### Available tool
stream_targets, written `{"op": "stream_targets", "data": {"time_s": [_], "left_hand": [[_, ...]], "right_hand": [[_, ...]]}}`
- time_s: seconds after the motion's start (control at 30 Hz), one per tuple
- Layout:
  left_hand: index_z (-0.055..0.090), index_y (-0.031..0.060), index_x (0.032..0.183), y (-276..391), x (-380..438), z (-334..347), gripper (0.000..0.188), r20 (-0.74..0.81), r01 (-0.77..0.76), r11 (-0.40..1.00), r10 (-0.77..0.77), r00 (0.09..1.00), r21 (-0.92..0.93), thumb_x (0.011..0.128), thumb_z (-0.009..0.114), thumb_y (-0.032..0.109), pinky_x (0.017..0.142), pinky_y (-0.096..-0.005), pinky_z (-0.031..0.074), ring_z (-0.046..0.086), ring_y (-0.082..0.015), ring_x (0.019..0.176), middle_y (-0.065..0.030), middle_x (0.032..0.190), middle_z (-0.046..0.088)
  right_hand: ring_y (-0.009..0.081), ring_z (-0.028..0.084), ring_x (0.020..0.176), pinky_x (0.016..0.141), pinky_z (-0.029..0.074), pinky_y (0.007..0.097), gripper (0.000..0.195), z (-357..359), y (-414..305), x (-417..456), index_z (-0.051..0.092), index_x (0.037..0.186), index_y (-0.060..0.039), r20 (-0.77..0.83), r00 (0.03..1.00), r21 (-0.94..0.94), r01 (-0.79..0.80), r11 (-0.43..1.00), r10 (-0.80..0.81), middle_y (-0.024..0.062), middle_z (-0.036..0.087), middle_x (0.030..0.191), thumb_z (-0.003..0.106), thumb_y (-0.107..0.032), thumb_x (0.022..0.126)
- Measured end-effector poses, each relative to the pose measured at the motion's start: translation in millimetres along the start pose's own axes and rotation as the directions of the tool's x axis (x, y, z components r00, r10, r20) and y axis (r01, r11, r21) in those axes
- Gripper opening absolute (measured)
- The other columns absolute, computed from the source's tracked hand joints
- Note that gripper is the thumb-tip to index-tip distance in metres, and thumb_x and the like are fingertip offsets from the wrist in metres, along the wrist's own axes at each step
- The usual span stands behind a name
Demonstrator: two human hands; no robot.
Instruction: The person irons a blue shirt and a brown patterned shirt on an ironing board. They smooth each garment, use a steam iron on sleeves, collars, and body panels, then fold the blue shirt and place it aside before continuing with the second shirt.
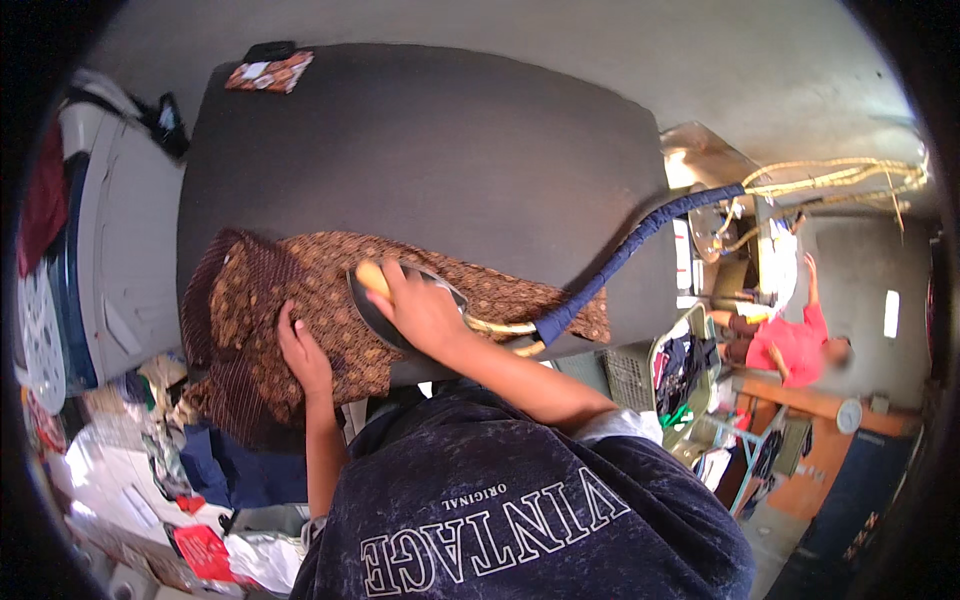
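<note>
A brown patterned cloth garment (330, 262) with darker striped parts lies spread on the dark ironing table (465, 150), part of it hanging over the near edge. My right hand (420, 304) grips the pale handle of a clothes iron (371, 319), whose soleplate is down on the cloth. From the iron's rear, hoses run into a blue cloth-wrapped bundle (607, 262) towards the upper right. My left hand (306, 358) rests on the garment to the left of the iron, fingers slightly apart and holding nothing that I can see.
An orange patterned folded cloth (270, 73) and a black object (270, 51) lie at the table's far left corner. A grey-white appliance (135, 232) adjoins the left side. To the right stand a basket of clothes (682, 367) and a person in a red shirt (787, 349).
</note>
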State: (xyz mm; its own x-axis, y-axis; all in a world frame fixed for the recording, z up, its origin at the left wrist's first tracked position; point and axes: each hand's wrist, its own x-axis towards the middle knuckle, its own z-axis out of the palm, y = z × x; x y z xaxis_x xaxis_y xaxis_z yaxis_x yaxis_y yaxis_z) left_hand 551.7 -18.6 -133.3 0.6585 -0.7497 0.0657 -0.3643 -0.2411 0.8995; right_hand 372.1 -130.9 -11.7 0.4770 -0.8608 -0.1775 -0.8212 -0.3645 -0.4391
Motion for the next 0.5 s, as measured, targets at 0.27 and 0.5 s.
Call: {"op": "stream_targets", "data": {"time_s": [0.27, 0.5], "left_hand": [[0.05, -0.0001, 0.132, 11.5, 1.0, -0.8, 0.035, 0.075, -0.041, 0.969, 0.023, 0.997, 0.243, 0.099, 0.045, 0.012, 0.106, -0.0469, 0.034, 0.046, -0.0378, 0.124, -0.0186, 0.134, 0.051], [0.05, 0.0063, 0.135, 47.1, 27.9, 8.2, 0.036, 0.413, -0.44, 0.851, 0.305, 0.858, 0.287, 0.1, 0.043, 0.013, 0.109, -0.0481, 0.031, 0.041, -0.0328, 0.131, -0.0151, 0.138, 0.049]], "right_hand": [[0.0408, 0.066, 0.063, 0.053, 0.051, 0.0514, 0.045, -44.2, 133.3, -83.3, 0.044, 0.104, -0.0069, -0.18, 0.879, -0.133, -0.466, 0.875, 0.441, 0.0214, 0.066, 0.07, 0.052, -0.051, 0.096], [0.0437, 0.066, 0.075, 0.064, 0.05, 0.0539, 0.049, -81.1, 161.0, -88.6, 0.047, 0.107, -0.0118, 0.045, 0.942, 0.028, -0.333, 0.942, 0.332, 0.0228, 0.066, 0.075, 0.054, -0.057, 0.092]]}}
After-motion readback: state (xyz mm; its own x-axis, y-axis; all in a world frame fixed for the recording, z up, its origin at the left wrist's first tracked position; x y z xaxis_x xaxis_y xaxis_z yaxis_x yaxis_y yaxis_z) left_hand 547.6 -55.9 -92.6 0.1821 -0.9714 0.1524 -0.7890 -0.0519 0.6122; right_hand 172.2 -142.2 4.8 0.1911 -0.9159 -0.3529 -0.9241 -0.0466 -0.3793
